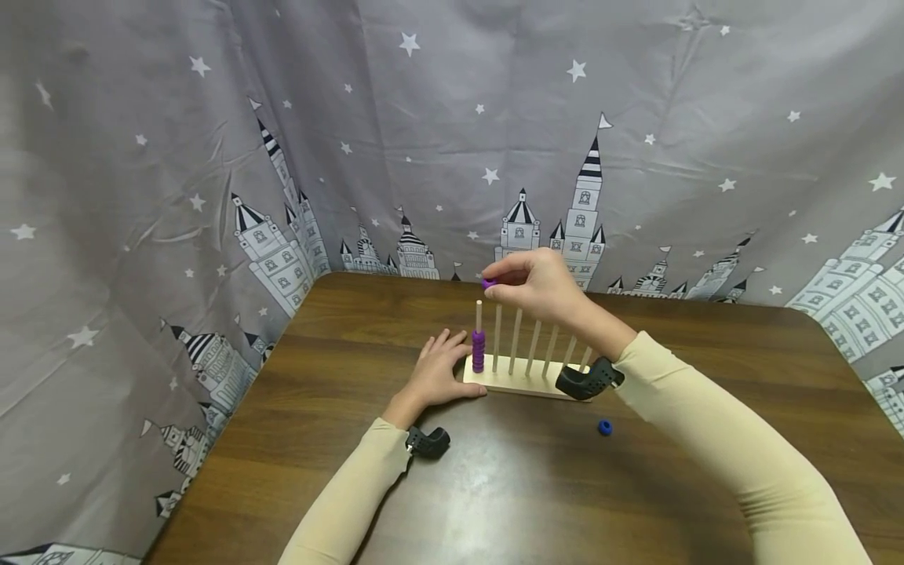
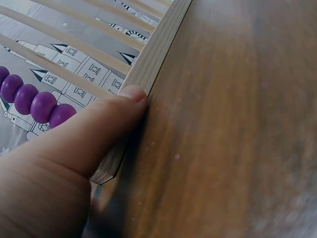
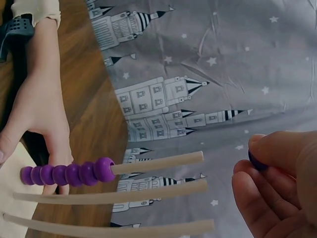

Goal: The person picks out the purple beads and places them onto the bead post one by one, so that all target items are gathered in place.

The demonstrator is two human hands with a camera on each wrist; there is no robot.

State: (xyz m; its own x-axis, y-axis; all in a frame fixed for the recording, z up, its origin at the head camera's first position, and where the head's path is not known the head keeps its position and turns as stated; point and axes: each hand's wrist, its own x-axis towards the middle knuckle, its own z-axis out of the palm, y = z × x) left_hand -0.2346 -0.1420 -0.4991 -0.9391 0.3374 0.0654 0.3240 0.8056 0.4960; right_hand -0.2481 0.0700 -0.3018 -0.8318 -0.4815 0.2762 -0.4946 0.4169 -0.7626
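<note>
A pale wooden stand with a flat base and a row of upright pegs rests on the table. Several purple beads are stacked on its leftmost peg, whose bare tip sticks out above them. Between thumb and fingertips my right hand pinches another purple bead, just above that tip and apart from it; the fingers partly cover it. My left hand lies at the base's left end, fingers extended and spread, its thumb touching the front edge. The other visible pegs carry no beads.
A blue bead lies on the brown wooden table, in front of the stand's right end. Behind the table hangs a grey curtain with castles and stars. The right forearm partly hides the stand's right end.
</note>
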